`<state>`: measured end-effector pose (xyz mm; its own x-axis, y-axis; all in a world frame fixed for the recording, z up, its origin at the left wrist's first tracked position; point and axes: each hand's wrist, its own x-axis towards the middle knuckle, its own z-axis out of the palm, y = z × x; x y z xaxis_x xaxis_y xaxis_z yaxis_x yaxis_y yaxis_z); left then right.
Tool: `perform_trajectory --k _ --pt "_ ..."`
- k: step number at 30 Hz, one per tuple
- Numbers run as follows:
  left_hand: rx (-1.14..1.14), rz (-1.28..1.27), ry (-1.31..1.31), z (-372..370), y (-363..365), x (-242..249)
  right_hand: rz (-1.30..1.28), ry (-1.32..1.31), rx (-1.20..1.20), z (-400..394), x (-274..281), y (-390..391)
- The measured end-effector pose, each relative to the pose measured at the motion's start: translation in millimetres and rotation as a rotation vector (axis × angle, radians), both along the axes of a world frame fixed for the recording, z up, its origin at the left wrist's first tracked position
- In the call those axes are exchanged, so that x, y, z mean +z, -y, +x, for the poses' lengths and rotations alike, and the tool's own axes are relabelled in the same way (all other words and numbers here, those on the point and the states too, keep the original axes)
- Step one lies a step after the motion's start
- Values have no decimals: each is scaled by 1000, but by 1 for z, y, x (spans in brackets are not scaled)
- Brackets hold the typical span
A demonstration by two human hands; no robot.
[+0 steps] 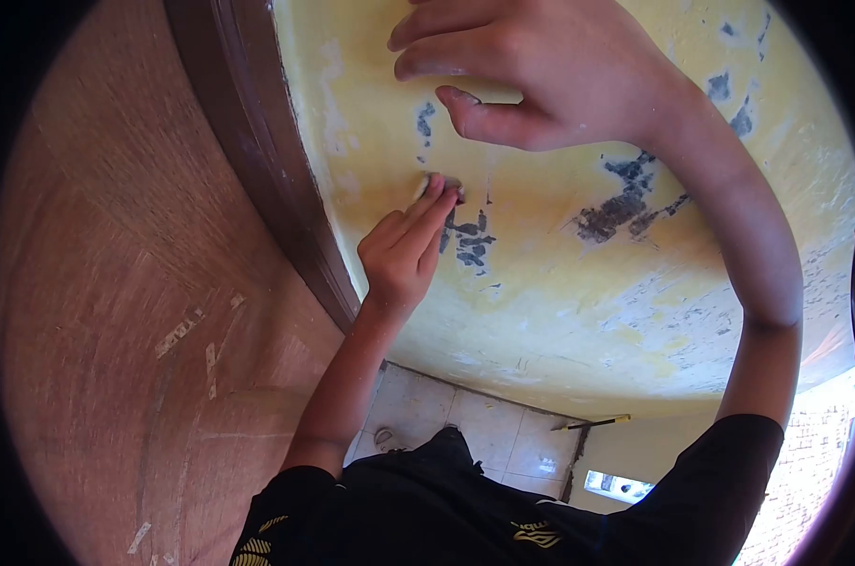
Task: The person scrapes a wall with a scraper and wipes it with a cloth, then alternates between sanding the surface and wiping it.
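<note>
My left hand (398, 253) reaches up to a yellow wall (531, 311) with its fingers pressed together. Under the fingertips is a small greyish piece (454, 188), mostly covered, and I cannot tell what it is. Dark bare patches (470, 241) with chipped edges show just below those fingers. Higher up, my right hand (540, 71) is open in front of the wall, its thumb apart from the fingers and nothing visible in it. Whitish dust marks its thumb tip.
A brown wooden frame (257, 141) borders the wall on the left, beside a brown wood-grain panel (135, 283) with scraps of tape. More peeled patches (621, 203) spread to the right. Below lie a tiled floor (484, 424) and a yellow-handled tool (608, 421).
</note>
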<state>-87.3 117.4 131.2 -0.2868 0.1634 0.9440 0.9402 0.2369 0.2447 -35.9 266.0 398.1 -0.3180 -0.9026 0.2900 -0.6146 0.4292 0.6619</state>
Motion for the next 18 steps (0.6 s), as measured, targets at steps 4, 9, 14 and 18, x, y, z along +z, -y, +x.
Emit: perform_trajectory --k 4,9,14,18 --pt "23 325 -88 -28 -18 30 12 -71 83 -14 -4 -6" --pt "16 239 -51 -18 -16 2 33 -55 -9 0 -1 -1" --pt "16 281 28 -11 -17 14 -2 -93 118 -20 -10 -7" --pt "-15 253 10 -14 -17 6 -13 -29 37 -6 -5 -5"
